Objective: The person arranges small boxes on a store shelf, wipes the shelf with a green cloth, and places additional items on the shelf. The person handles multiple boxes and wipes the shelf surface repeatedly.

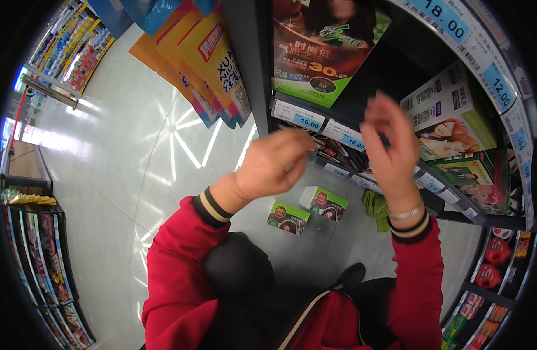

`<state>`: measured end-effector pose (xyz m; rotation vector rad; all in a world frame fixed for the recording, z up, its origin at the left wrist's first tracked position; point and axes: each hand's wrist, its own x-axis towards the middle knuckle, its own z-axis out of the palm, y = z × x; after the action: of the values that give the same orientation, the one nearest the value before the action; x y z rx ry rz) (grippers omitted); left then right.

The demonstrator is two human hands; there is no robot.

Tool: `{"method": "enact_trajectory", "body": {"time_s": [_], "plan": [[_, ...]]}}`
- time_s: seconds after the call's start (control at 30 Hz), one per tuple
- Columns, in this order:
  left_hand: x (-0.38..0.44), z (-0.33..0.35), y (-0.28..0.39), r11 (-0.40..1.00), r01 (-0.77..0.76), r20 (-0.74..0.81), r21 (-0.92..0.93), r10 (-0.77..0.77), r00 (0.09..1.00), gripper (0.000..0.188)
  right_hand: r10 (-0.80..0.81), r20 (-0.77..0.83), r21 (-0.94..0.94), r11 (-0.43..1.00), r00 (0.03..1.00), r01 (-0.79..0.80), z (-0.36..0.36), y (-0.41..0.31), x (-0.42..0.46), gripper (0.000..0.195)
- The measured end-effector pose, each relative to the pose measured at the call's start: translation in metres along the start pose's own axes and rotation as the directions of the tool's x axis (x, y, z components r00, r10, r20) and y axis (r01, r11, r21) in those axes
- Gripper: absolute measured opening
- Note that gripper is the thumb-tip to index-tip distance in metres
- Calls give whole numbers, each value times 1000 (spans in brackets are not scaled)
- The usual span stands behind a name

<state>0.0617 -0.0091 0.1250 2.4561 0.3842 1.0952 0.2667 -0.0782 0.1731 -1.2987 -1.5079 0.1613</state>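
Note:
My left hand (275,164) is loosely curled just in front of the shelf's price-label strip (300,116), with nothing visible in it. Raised at the shelf edge, my right hand (393,142) is blurred by motion; its thumb stands apart from the fingers and it appears to hold nothing. Beyond my hands, a large hair-dye box (314,57) in brown and green stands upright at the shelf's left end. On the floor below sit two smaller boxes, a left green-and-brown box (288,217) and a right one (327,203), both with similar printing.
A white hair-product box (452,116) stands to the right, above a green box (467,168). Yellow pouches (211,61) hang left of the dark shelf upright (249,57). A crumpled green item (375,208) lies under the shelf. Stocked shelves (45,258) line the left.

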Motion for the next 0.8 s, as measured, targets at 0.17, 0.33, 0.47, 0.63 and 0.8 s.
{"method": "enact_trajectory", "body": {"time_s": [0.17, 0.33, 0.47, 0.63, 0.8], "plan": [[-31, 79, 9, 999, 30, 665, 31, -43, 746, 67, 30, 481, -260, 959, 876, 111, -41, 14, -76, 27], [-42, 134, 33, 992, 78, 859, 97, -123, 496, 71, 502, 637, -495, 848, 585, -190, -67, 68, -146, 40], [-44, 150, 16, 992, 96, 849, 82, -120, 514, 67, 595, 686, -571, 797, 420, -196, -76, 91, -178, 67], [5, 78, 53, 989, 144, 689, 39, -131, 713, 68, 489, 714, -409, 872, 502, -269, -71, 61, -161, 92], [57, -17, 108, 1000, 13, 456, -26, 1, 890, 69, 300, 610, -205, 954, 733, -219, -68, 19, -127, 96]]}}
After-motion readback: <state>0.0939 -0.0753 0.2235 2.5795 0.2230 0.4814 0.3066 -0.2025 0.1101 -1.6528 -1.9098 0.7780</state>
